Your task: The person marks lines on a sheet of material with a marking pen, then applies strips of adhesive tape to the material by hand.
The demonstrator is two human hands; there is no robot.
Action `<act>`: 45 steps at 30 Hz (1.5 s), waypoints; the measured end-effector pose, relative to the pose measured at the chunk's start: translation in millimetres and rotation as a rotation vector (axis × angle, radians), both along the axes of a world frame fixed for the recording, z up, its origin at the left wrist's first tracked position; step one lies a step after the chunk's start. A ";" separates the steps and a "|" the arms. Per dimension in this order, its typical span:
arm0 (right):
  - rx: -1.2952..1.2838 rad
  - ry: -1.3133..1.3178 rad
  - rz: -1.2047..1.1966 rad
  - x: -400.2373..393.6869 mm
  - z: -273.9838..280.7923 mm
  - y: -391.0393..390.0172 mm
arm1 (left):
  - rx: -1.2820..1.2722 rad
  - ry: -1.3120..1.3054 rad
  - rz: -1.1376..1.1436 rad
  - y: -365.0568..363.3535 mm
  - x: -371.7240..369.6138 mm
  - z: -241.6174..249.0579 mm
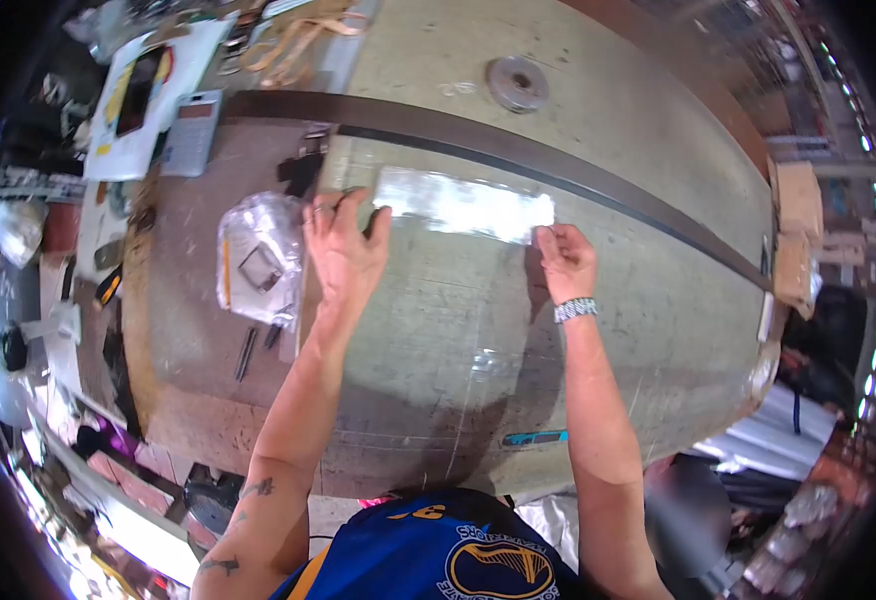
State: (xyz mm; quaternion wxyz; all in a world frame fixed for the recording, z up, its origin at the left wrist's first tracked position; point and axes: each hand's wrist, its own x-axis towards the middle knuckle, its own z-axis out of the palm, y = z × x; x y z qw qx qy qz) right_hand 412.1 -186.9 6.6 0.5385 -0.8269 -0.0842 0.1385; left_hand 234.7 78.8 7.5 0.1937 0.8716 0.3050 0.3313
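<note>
A shiny clear plastic strip (463, 205), perhaps a flat bag, lies on the worn greenish cutting surface (438, 310), glaring white under the light. At its lower right corner, my right hand (568, 260) has thumb and fingers pinched together on the edge. My left hand (346, 245) is open by the strip's left end, fingers spread, with the thumb close to the plastic; whether it touches cannot be made out. Left of that hand sits a clear plastic bag (261, 262) with a square frame-like piece on it.
A long dark metal bar (518, 160) crosses behind the strip. Beyond it lies a tape roll (518, 83). A calculator (192, 134) is at the far left, a dark pen-like rod (246, 354) below the bag, and a blue cutter (536, 438) near the front edge.
</note>
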 end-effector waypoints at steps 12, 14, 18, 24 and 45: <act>-0.184 -0.356 0.005 -24.3 -11.5 -21.0 | 0.001 0.025 -0.063 0.2 -1.8 -4.4; -0.154 -0.340 0.010 -23.0 -16.4 -23.3 | -0.021 0.022 -0.053 0.1 -2.4 -4.5; 0.079 -0.010 -0.083 -19.6 -3.1 -33.0 | -0.034 -0.005 -0.073 8.6 -3.3 -11.2; -0.049 -0.328 -0.157 -62.8 33.6 -123.7 | 0.067 0.015 -0.079 -12.7 -22.4 -9.3; -0.694 -0.602 0.258 -169.3 19.6 -271.1 | 0.169 0.424 0.103 -149.8 -153.3 -9.1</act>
